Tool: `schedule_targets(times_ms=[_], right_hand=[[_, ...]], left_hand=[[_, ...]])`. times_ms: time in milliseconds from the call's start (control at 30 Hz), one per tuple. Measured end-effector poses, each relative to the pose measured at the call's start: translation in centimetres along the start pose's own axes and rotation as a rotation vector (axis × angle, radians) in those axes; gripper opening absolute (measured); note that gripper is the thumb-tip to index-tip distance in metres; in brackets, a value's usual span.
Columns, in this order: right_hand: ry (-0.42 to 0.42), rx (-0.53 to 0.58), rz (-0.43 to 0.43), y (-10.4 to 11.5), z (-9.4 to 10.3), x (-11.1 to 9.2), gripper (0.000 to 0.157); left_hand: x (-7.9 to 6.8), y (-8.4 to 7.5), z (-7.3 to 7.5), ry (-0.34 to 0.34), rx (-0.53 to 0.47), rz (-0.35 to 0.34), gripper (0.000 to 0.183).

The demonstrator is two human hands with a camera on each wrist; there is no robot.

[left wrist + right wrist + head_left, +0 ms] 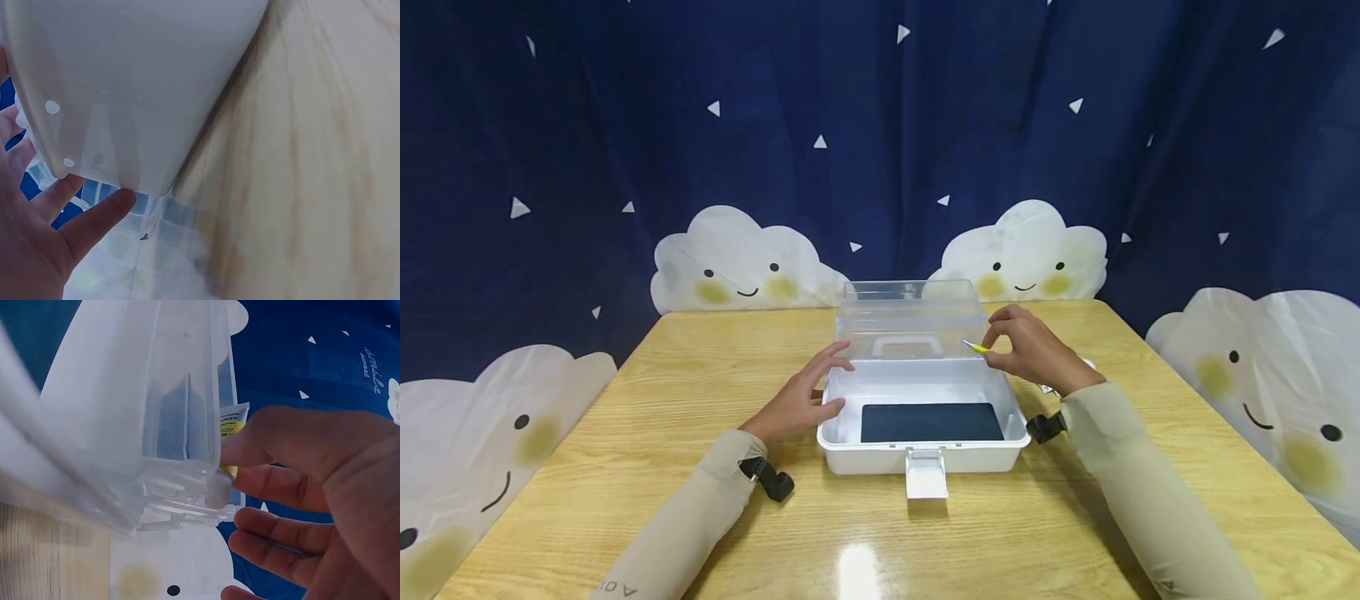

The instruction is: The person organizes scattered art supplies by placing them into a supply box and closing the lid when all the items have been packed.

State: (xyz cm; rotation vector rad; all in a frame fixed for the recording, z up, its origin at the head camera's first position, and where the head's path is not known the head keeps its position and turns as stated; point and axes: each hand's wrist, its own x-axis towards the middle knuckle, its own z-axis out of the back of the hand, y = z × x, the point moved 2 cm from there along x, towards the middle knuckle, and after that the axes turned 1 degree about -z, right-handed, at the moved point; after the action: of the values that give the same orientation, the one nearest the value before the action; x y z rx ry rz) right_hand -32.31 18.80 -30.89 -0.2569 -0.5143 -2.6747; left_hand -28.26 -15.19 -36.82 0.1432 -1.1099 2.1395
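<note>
A white plastic box [880, 460] stands on the table with its clear lid [906, 321] raised at the back. On its floor lies a dark rectangular panel [932, 422]. My left hand [801, 400] is at the box's left side, fingers spread, fingertips at the rim and near the lid; the left wrist view shows the thumb [103, 219] against the box edge. Over the box's back right corner, my right hand [1026, 348] pinches a small yellow and white squeeze tube [976, 347]. In the right wrist view the tube [232, 425] shows its crimped end and white cap beside clear plastic.
A white latch flap [927, 477] hangs down at the box's front. Partly hidden behind my right wrist lies a small whitish item [1047, 389] on the wooden table [700, 392]. A dark blue curtain [880, 125] with clouds hangs behind the table.
</note>
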Motion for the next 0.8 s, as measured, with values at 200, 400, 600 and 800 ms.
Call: schedule_targets(times_ms=[200,400,600,800], right_hand=[[-0.014,-0.033,0.041,0.2,0.1,0.0,0.008],[-0.014,-0.061,0.079,0.5,0.1,0.1,0.006],[0.026,-0.074,0.084,1.0,0.0,0.5,0.005],[0.037,-0.072,0.092,1.1,-0.3,0.7,0.004]], left_hand=[[0.0,0.1,0.0,-0.007,-0.003,0.009,0.044],[0.0,0.0,-0.1,-0.006,-0.006,0.010,0.044],[0.2,1.5,-0.4,-0.024,-0.001,0.010,0.045],[0.3,3.5,-0.8,-0.025,0.016,0.007,0.044]])
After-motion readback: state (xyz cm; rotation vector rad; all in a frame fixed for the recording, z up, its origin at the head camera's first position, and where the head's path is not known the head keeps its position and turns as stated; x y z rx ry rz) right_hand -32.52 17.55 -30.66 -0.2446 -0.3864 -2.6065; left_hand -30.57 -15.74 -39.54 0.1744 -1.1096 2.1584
